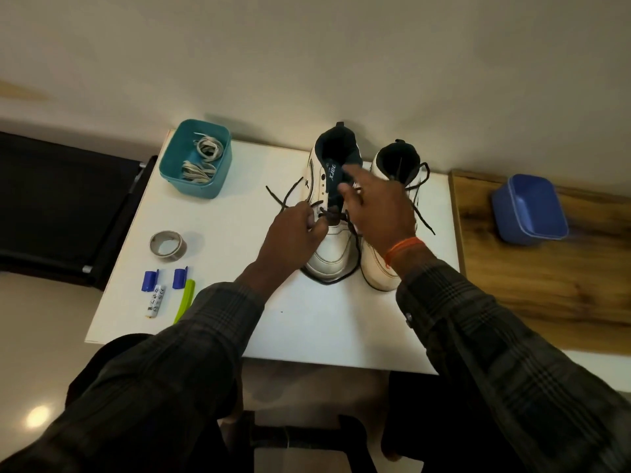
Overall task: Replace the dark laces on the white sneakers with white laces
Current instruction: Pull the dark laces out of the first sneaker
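Landmark: left sneaker [333,213], standing on the white desk [307,329] with its toe toward the person.
Far left of landmark: tape roll [168,245], two blue caps [149,280] and a green pen [186,302] lie on the desk.
Upper left of landmark: teal tub [196,158] holding the white laces [205,158], coiled and untouched.
Left hand [290,233]: grip pinching the dark lace [286,199] at the lower eyelets, fingers curled against the landmark's left side.
Landmark condition: dark lace slack across the upper eyelets, loose ends trailing left; lower rows appear threaded.
Right hand [379,206]: fingers spread over the landmark's tongue, touching it; it holds nothing as far as can be seen.
Right of landmark: right sneaker [392,213], touching or just beside it, dark lace loosened but in place.
Far right: blue tub [529,209] on a wooden surface.
Progress, judged: early stage; removal under way on one shoe, no white lace fitted.
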